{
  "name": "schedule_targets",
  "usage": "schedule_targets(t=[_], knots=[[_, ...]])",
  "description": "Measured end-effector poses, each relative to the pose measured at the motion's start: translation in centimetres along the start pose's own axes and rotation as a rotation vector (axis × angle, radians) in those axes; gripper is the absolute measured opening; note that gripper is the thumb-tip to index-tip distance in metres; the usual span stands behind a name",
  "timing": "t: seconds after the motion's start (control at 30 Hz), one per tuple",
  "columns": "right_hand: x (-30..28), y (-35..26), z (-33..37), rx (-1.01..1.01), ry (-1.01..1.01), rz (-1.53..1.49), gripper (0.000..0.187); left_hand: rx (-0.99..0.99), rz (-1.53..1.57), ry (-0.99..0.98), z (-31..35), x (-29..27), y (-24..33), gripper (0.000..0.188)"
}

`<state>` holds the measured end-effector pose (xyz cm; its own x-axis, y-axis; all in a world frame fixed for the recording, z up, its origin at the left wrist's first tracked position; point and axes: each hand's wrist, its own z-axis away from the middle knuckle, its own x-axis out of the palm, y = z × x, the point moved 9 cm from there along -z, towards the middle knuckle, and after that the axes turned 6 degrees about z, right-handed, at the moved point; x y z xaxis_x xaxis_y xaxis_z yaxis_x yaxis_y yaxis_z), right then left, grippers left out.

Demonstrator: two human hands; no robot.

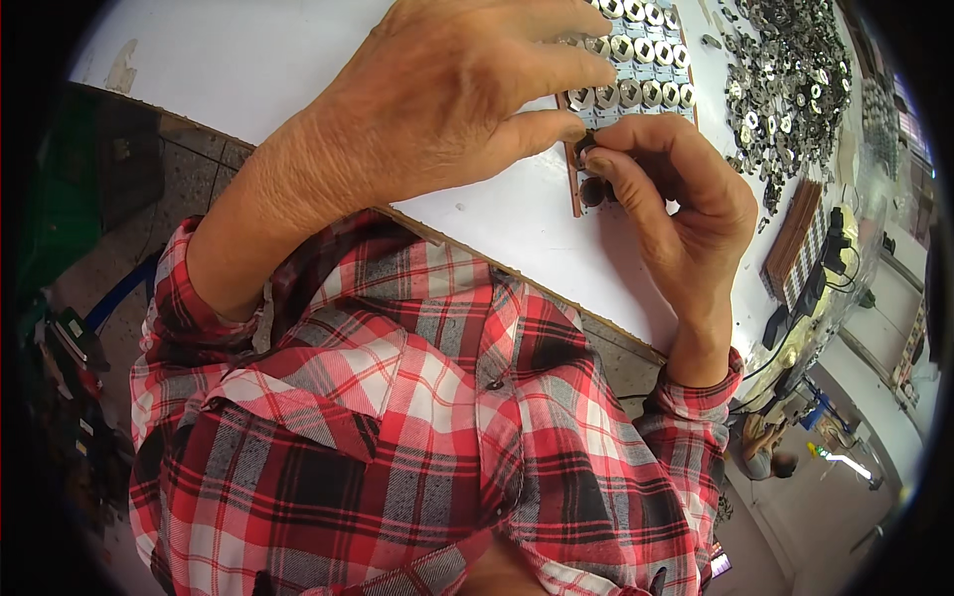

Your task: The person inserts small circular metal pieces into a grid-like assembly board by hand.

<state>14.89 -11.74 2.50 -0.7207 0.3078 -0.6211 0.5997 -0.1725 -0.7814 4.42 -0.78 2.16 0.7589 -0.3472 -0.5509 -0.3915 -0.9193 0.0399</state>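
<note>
A flat tray with a reddish-brown edge lies on the white table, holding rows of shiny round metal pieces with dark angular openings. My left hand reaches over its left side, fingers stretched out and apart, the thumb tip beside a small dark part. Thumb and forefinger of my right hand pinch that dark part at the tray's near end. Just below it sits a dark round piece, partly covered by my right hand. My left fingers hide some of the tray's left side.
Many loose small metal parts are heaped at the table's far right. Nearer stands a stack of brown-edged trays, beside black devices and cables. The white table's near edge runs diagonally before me. Another person is in the background, lower right.
</note>
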Motion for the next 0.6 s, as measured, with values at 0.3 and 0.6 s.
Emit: schedule_targets(t=[0.3, 0.6], knots=[[-0.4, 1.8, 0.6, 0.232, 0.057, -0.076, 0.014, -0.539, 0.328, -0.468, -2.6, 0.5, -1.3, 0.039], [-0.3, 0.7, -0.5, 0.056, 0.026, -0.056, 0.014, 0.032, 0.023, 0.064, -0.2, -0.2, 0.0, 0.038]])
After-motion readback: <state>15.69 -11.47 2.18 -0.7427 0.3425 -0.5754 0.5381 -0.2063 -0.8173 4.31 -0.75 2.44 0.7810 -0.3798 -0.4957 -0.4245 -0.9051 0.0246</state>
